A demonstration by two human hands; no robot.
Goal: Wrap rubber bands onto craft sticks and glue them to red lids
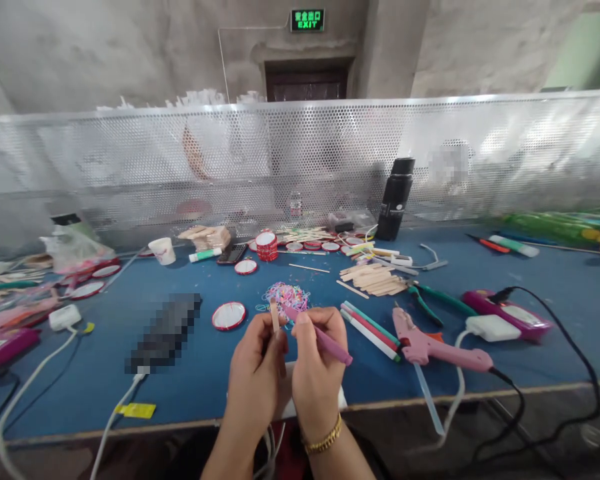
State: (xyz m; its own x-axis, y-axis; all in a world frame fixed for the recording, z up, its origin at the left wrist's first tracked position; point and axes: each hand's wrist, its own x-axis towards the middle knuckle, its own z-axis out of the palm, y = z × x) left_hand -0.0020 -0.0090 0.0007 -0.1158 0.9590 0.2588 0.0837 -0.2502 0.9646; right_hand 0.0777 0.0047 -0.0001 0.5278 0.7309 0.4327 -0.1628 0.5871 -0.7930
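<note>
My left hand (256, 357) is closed around a flat wooden craft stick (275, 316), whose upper end sticks out above the fingers. In my right hand (316, 360) is a pink-purple marker pen (333, 347), slanted with its tip end toward the stick. Whether tip and stick touch I cannot tell. Just beyond both hands lies a pile of small coloured rubber bands (286, 293). A white piece (286, 397), partly hidden, shows below the hands at the table edge. Several more markers (370, 331) lie to the right of my right hand.
A pink hot glue gun (425, 345) with its cord and green-handled pliers (427, 303) lie at the right. Craft sticks (375, 277) are heaped behind. A red-rimmed disc (229, 316) and a phone (165, 331) on a cable are left. A black bottle (396, 200) stands by the perforated metal screen (325, 147).
</note>
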